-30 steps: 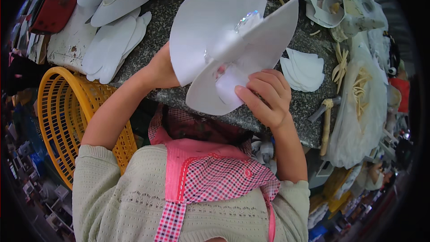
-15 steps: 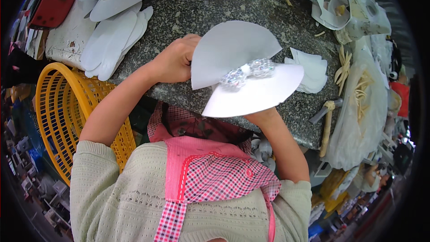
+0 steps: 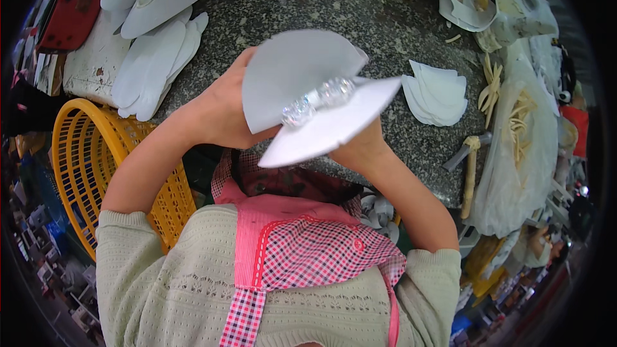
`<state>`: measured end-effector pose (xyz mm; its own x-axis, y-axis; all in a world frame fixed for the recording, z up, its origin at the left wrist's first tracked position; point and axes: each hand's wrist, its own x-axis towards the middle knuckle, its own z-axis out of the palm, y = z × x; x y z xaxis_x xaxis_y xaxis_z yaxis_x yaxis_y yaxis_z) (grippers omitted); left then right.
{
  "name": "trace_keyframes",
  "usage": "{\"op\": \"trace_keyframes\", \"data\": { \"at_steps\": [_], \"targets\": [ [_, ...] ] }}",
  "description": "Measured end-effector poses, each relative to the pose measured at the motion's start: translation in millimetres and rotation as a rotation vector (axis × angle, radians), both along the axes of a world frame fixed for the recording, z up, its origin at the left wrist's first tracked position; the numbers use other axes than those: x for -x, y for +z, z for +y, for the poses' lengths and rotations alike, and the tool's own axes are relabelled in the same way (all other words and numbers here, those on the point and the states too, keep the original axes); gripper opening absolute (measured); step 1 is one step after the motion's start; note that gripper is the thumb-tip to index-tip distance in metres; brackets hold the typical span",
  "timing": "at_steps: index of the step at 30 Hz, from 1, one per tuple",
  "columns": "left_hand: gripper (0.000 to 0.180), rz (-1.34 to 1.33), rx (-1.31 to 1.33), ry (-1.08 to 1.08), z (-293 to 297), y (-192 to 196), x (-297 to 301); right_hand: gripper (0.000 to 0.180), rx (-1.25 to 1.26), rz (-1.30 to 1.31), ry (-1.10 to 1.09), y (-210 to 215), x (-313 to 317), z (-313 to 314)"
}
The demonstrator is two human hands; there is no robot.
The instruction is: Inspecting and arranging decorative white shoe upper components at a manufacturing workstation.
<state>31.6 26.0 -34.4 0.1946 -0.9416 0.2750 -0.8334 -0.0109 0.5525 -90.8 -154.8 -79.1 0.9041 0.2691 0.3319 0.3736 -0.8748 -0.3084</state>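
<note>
Over granite table (image 3: 308,0), L hand (image 3: 222,112) & R hand (image 3: 360,151) both clamped on white sole pieces (image 3: 302,74).

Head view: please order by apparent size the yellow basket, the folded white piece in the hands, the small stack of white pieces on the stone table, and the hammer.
1. Yellow basket.
2. Folded white piece, though nearness to the camera enlarges it.
3. Stack of white pieces.
4. Hammer; close to the stack, so this order is unsure.

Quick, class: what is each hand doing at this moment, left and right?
Left hand: closed on the white fan-shaped piece.
Right hand: mostly hidden under the lower white piece, supporting it; grip cannot be told.
</note>
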Motion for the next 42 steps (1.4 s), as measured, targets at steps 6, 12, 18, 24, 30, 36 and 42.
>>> {"op": "trace_keyframes", "data": {
  "at_steps": [6,12,18,24,30,36,42],
  "targets": [
    [0.033,0.278,-0.044,0.092,13.3,-27.4,-1.1,0.051,-0.190,-0.042,0.016,18.0,4.8,-5.4],
    [0.029,0.549,-0.119,0.141,8.3,-29.7,-0.5,0.027,-0.240,-0.250,-0.373,26.5,84.0,-67.2],
    [0.026,0.475,-0.059,0.052,1.8,-26.5,-2.7,0.031,0.208,-0.036,-1.039,17.4,169.9,-141.9],
    [0.023,0.376,-0.072,0.060,-2.3,-15.9,2.6,0.037,0.227,0.066,-1.045,10.9,174.2,-161.9],
    [0.020,0.253,-0.024,-0.005,-7.9,-18.3,5.3,0.035,0.285,0.130,-1.080,7.3,183.0,-156.9],
    [0.019,0.202,-0.033,-0.007,-15.6,-19.4,4.0,0.026,-0.073,0.014,-1.081,31.9,170.2,-124.2],
    [0.021,0.170,-0.058,-0.013,-17.0,-19.0,7.4,0.012,-0.314,0.231,-0.409,76.1,76.0,-18.7]
  ]
}}
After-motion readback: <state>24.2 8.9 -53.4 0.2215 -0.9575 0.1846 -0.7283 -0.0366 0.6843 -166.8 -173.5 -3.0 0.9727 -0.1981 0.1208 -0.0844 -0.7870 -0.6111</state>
